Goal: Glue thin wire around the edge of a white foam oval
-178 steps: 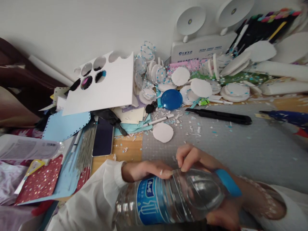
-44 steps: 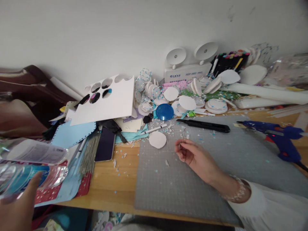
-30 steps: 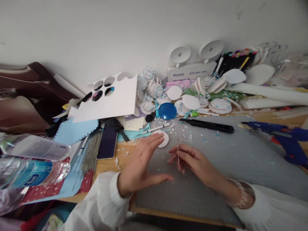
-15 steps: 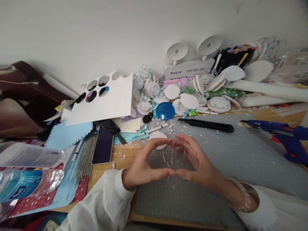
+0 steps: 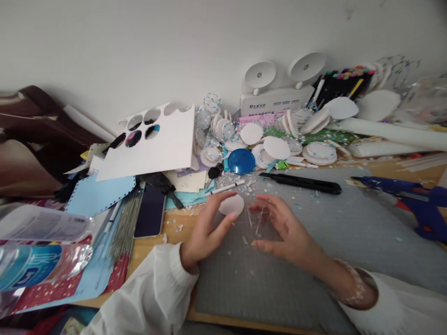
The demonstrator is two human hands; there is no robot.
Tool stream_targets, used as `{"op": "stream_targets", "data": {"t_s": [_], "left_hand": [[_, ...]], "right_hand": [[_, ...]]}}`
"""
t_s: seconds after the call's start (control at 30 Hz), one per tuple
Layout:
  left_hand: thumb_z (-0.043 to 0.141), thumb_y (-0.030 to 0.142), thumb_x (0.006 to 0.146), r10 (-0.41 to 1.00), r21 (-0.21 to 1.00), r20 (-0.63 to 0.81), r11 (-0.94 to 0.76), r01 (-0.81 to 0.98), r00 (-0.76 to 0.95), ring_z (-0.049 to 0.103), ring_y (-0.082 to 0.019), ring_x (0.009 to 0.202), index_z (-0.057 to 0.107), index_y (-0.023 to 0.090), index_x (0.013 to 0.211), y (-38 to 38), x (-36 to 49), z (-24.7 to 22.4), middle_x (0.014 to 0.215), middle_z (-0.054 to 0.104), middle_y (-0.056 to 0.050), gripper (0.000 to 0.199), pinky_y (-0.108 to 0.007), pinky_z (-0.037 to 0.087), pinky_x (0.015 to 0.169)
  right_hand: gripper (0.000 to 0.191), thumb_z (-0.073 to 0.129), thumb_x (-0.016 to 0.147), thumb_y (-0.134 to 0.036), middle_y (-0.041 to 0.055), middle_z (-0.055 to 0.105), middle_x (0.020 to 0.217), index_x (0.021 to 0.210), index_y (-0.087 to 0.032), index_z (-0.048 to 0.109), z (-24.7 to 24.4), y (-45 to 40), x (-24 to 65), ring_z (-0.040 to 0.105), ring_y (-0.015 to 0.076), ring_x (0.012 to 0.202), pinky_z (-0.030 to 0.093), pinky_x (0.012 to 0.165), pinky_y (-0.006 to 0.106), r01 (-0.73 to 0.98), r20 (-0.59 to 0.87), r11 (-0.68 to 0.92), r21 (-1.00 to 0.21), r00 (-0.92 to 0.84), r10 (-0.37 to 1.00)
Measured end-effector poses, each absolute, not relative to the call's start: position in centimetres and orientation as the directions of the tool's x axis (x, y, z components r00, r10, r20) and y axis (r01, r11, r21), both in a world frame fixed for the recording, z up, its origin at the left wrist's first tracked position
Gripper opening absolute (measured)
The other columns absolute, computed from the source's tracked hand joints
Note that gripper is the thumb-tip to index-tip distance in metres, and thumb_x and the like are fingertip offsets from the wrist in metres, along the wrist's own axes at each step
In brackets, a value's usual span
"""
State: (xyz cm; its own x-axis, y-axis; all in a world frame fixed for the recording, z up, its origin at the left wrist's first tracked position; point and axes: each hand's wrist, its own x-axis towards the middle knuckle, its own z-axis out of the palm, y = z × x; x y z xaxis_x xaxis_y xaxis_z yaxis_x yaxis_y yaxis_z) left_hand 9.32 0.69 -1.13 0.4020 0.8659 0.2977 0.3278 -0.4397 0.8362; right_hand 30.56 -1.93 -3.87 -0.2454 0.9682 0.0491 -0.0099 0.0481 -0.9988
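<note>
My left hand (image 5: 209,228) is at the left of a small white disc (image 5: 232,205) lying on the grey cutting mat (image 5: 272,288). Its thumb and fingers are spread around the disc's edge; whether they touch it I cannot tell. In my right hand (image 5: 281,228), a thin bent wire (image 5: 259,221) is held between the thumb and the curved fingers, just above the mat. The wire is fine and blurred, so its full shape is unclear. Behind the hands lie a black utility knife (image 5: 303,182) and a blue round lid-like disc (image 5: 241,161).
A blue glue gun (image 5: 401,193) lies at the right. Several white discs with blue-dotted wire (image 5: 319,151) crowd the back. At the left are a white board with round holes (image 5: 157,151), a phone (image 5: 150,211), a bundle of wires (image 5: 127,223) and a plastic bottle (image 5: 45,265).
My left hand has come off the wire and moved slightly left and up to the white disc, its fingers apart. My right hand stays nearly in place with the wire.
</note>
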Motion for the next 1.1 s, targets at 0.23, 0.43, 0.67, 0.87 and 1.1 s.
{"op": "stream_targets", "data": {"t_s": [0.23, 0.43, 0.67, 0.87, 1.1], "left_hand": [[0.073, 0.033, 0.078, 0.918, 0.644, 0.257, -0.396, 0.655, 0.303, 0.05, -0.032, 0.118, 0.056, 0.021, 0.123, 2.3, 9.4, -2.6, 0.122, 0.061, -0.011, 0.05, -0.056, 0.037, 0.103], [0.072, 0.024, 0.079, 0.928, 0.845, 0.308, -0.368, 0.389, 0.21, 0.058, -0.021, 0.103, 0.054, 0.022, 0.116, 1.9, 9.7, -3.0, 0.111, 0.058, -0.007, 0.042, -0.04, 0.05, 0.09], [0.075, 0.029, 0.079, 0.934, 0.941, 0.306, -0.327, 0.091, 0.186, 0.063, -0.017, 0.1, 0.056, 0.022, 0.107, 1.3, 10.5, -2.9, 0.106, 0.061, -0.004, 0.035, -0.032, 0.053, 0.089], [0.079, 0.031, 0.074, 0.96, 0.985, 0.157, -0.135, -0.106, 0.233, 0.066, -0.018, 0.095, 0.062, 0.021, 0.106, 1.2, 10.5, -2.2, 0.105, 0.068, -0.005, 0.038, -0.032, 0.054, 0.083], [0.086, 0.044, 0.063, 0.918, 0.976, 0.093, -0.008, -0.216, 0.384, 0.06, -0.028, 0.115, 0.063, 0.023, 0.116, 1.2, 10.3, -2.6, 0.126, 0.064, -0.011, 0.062, -0.041, 0.049, 0.096]], "right_hand": [[0.068, 0.084, 0.062, -0.048, 0.0101, 0.057, 0.123, 0.116, -0.032, 0.045, -3.5, -0.5, 30.7, 0.055, 0.03, 0.121, 0.044, 0.101, 0.051, -0.221, -0.104, -0.142, -0.965, -0.174, 0.979], [0.069, 0.086, 0.06, -0.047, 0.0113, 0.057, 0.125, 0.114, -0.03, 0.047, -2.7, -0.7, 30.6, 0.053, 0.0313, 0.125, 0.04, 0.106, 0.054, -0.309, -0.139, -0.195, -0.931, -0.193, 0.971], [0.075, 0.089, 0.053, -0.048, 0.0103, 0.054, 0.123, 0.113, -0.03, 0.049, -2.4, -1.0, 30.4, 0.055, 0.0318, 0.119, 0.046, 0.1, 0.053, -0.344, -0.132, -0.209, -0.915, -0.234, 0.963], [0.08, 0.089, 0.047, -0.057, 0.0099, 0.052, 0.124, 0.112, -0.031, 0.049, -2.4, -0.8, 30.3, 0.059, 0.0317, 0.113, 0.047, 0.099, 0.054, -0.372, -0.148, -0.252, -0.893, -0.284, 0.947], [0.075, 0.088, 0.05, -0.057, 0.0089, 0.053, 0.126, 0.112, -0.033, 0.052, -2.3, -0.9, 30.3, 0.059, 0.0296, 0.112, 0.047, 0.098, 0.052, -0.36, -0.178, -0.286, -0.888, -0.303, 0.936]]}}
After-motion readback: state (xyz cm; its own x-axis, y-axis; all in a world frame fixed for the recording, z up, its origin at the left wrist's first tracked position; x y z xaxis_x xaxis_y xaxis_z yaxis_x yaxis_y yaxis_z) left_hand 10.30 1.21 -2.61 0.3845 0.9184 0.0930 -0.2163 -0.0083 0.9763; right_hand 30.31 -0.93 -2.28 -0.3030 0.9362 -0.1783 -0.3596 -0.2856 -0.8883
